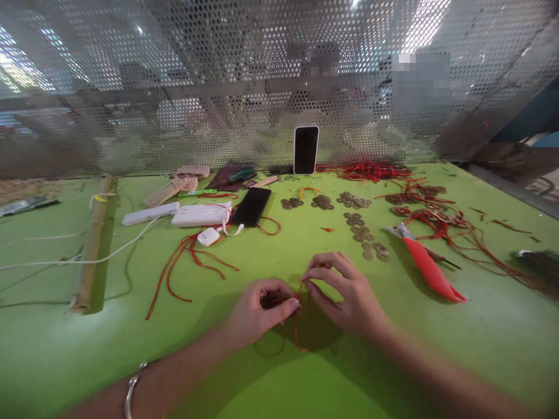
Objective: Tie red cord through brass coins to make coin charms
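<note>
Low over the green table (205, 372), my left hand (262, 311) pinches a red cord (297, 334) between thumb and fingers. A darker piece shows inside its curled fingers, too hidden to name. My right hand (345, 291) grips the upper strand of the same cord between thumb and index fingertip, its other fingers bent. The cord's lower end hangs in a loose curve below my left fingertips. Beyond my hands lie several piles of old-looking round coins with holes (358, 227). A small red scrap (327, 229) rests nearer to my right hand.
Red-handled scissors or pliers (430, 270) lie at right, near knotted red cords with coins (437, 218). At left are a bamboo tube (94, 244), white power strip (201, 214), black phone (252, 206) and loose red cords (174, 267). Another phone (306, 150) leans against the perforated metal panel (244, 116).
</note>
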A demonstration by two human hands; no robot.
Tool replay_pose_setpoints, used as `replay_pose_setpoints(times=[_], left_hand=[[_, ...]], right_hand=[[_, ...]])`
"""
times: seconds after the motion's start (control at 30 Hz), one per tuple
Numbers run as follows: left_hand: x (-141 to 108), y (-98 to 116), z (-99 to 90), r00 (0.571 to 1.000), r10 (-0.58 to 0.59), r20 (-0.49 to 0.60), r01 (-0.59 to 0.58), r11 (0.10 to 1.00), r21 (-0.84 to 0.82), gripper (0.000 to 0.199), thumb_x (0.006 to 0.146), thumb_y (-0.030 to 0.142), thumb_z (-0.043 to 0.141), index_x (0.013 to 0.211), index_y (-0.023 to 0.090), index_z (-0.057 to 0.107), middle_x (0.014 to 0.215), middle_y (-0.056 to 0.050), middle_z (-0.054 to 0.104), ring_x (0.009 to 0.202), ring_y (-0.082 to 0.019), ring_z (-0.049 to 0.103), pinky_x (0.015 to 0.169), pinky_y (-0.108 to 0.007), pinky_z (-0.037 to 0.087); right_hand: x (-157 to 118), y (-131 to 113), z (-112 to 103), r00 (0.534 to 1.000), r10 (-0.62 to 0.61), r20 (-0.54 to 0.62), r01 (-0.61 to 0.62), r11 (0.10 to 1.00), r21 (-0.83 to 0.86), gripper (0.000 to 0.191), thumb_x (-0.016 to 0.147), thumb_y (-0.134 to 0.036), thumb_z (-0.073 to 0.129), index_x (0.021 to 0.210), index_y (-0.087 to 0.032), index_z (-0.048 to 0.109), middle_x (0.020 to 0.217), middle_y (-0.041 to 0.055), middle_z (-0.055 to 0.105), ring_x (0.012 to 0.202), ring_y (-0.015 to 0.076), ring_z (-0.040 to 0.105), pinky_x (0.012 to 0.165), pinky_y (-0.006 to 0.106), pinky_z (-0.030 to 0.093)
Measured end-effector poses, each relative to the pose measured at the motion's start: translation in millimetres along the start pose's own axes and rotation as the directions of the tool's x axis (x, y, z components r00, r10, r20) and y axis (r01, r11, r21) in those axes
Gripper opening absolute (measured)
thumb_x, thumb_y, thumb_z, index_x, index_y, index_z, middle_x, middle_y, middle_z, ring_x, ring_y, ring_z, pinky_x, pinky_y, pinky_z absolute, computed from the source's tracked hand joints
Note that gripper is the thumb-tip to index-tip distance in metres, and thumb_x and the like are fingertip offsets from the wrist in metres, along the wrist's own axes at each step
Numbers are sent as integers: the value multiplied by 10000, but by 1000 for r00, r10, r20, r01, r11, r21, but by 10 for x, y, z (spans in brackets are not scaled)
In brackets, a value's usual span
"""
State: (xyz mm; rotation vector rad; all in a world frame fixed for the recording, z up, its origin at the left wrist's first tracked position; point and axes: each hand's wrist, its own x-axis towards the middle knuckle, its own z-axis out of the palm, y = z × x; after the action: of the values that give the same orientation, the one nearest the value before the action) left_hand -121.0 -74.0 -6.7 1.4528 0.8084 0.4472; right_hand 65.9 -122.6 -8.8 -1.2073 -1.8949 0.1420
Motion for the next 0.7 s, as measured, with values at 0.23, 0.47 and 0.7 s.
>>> replay_pose_setpoints(times=[0.23, 0.47, 0.7], left_hand=[[22, 7, -2, 999, 35, -5, -35, 999, -38, 262, 764, 377, 631, 672, 140, 568, 582, 26, 498, 513, -77, 433, 479, -190, 324], [15, -15, -31, 999, 34, 16, -33, 998, -52, 251, 771, 370, 632, 695, 138, 575, 592, 26, 509, 512, -77, 447, 489, -192, 348], [12, -16, -31, 1000, 4, 14, -4, 1000, -13, 269, 753, 385, 646, 713, 126, 587, 623, 3, 553, 496, -71, 460, 471, -187, 355]], right_hand=[[-22, -18, 13, 994, -92, 65, 95, 995, -44, 118, 848, -162, 544, 926, -201, 622, 982, 86, 562, 857, 204, 518, 716, 360, 459], [-27, -27, 32, 998, -37, 52, 38, 999, -18, 114, 845, -152, 545, 927, -190, 613, 955, 83, 546, 847, 198, 515, 709, 348, 456], [-6, -2, 28, 996, 61, -61, -62, 998, -8, 101, 852, -149, 527, 896, -191, 608, 937, 76, 521, 872, 193, 531, 744, 352, 473]])
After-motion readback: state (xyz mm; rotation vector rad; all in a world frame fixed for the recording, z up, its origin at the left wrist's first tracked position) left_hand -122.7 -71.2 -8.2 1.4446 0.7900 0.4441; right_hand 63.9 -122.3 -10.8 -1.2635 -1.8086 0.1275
